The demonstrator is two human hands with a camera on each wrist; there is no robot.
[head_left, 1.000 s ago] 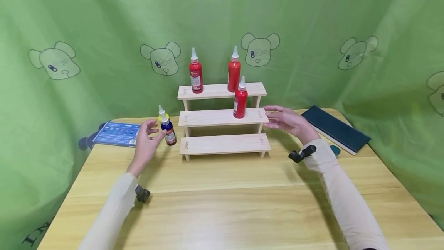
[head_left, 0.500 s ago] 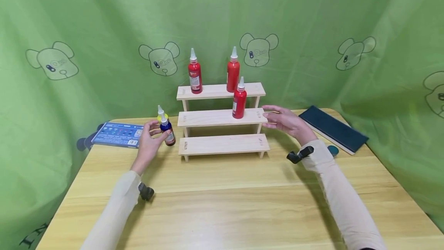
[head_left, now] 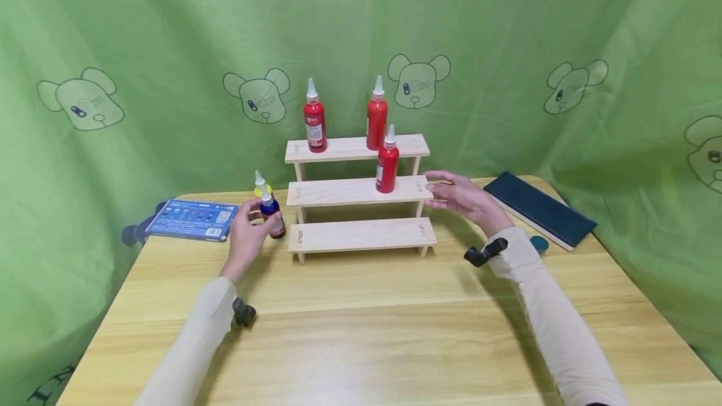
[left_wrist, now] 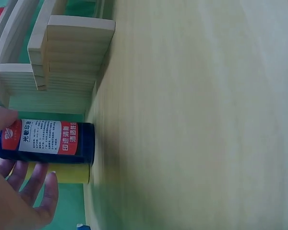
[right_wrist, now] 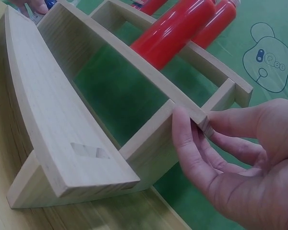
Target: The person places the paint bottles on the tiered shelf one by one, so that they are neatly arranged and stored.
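Note:
My left hand (head_left: 247, 234) holds a dark blue squeeze bottle (left_wrist: 45, 141) with a white nozzle and a red-and-white label. The thumb lies on one side of it, the fingers on the other. Right behind stands a yellow bottle (left_wrist: 72, 173), mostly hidden by the blue one. Across from it, my right hand (head_left: 465, 201) grips the right end of the middle board of a three-tier wooden display shelf (head_left: 338, 192), thumb and fingers around the board's corner. A red bottle (head_left: 387, 168) stands on that middle tier; two more, a left one (head_left: 314, 127) and a right one (head_left: 376, 123), occupy the top tier.
On the left of the wooden table (head_left: 338, 343) lies a blue printed card or packet (head_left: 192, 219). A dark green notebook (head_left: 538, 210) lies at the back right, with a small round teal object (head_left: 539, 244) beside it. A green curtain (head_left: 350, 17) hangs behind.
My left hand has moved right, closing its fingers around the blue bottle. The right hand stays at the shelf's end, and the bottles on the tiers keep their places.

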